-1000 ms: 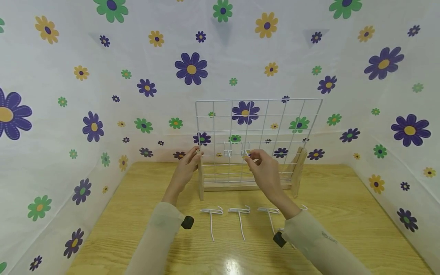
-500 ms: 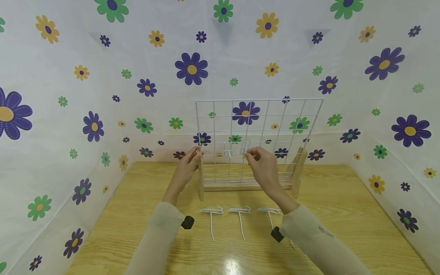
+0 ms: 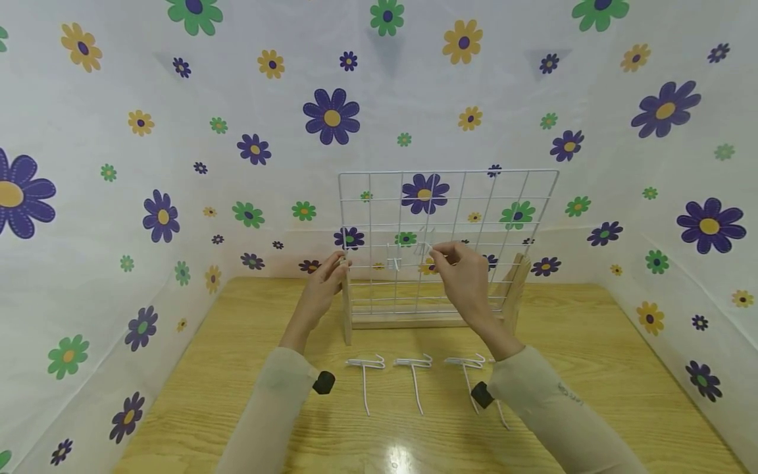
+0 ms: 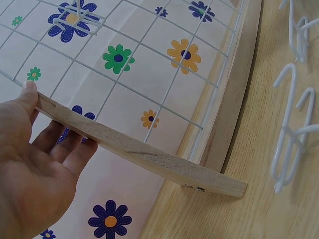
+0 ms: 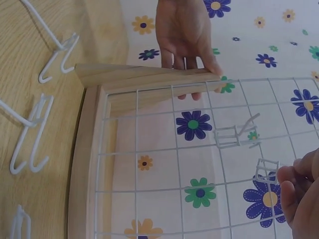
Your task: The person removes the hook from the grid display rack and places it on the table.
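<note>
The right hand [image 3: 464,276] is raised in front of the white wire grid [image 3: 474,197], its fingertips [image 5: 289,177] pinched on a small white wire hook [image 3: 424,249] that sits against the grid's wires just left of the hand, about halfway up the panel. A second hook [image 3: 393,262] already hangs on the grid a little further left and slightly lower, apart from the pinched one. The left hand [image 3: 320,289] steadies the grid's wooden stand: its thumb lies along the top of the left wooden upright [image 4: 139,152] and its fingers, nearly straight, rest behind it, so the hand presses rather than wraps. The grid stands upright in a wooden base [image 3: 408,321] toward the back of the wooden surface [image 3: 237,368], with a second wooden upright [image 3: 514,289] at its right end. Nearer the person, three loose white hooks [image 3: 412,375] lie in a row on the surface between the two forearms, well apart from both hands. Flower-printed cloth [image 3: 118,164] encloses the back and sides.
</note>
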A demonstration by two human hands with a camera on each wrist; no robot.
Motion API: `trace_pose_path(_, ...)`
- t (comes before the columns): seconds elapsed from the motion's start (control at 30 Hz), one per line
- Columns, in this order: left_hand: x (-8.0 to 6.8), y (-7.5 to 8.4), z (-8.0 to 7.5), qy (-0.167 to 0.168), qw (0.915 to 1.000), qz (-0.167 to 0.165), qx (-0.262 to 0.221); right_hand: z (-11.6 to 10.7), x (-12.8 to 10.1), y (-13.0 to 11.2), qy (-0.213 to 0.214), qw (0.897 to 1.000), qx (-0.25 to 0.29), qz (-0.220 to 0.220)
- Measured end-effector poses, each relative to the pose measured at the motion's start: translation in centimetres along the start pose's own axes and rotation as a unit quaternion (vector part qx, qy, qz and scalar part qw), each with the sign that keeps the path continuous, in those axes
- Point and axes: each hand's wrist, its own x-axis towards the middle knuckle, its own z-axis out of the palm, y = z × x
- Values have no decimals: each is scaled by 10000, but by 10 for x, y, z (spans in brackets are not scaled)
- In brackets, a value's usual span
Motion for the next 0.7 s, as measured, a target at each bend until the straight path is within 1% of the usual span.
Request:
trace_pose_path(0.3, -1, -1, 0, -34, 10000, 19, 85, -10, 0, -7, -45, 9996, 282, 85)
trace_pose_path(0.47, -2, -1, 0, -58, 9999, -22, 105, -16, -1, -10, -30, 9996, 286, 70)
trace_pose_path(0.6, -1, -1, 0, -50, 10000, 10, 81, -23, -2, -11, -13, 9996, 284, 54)
trace_pose_path(0.7, 0, -1, 0, -68, 9999, 48, 74, -28, -3, -13, 13, 9991, 405, 101)
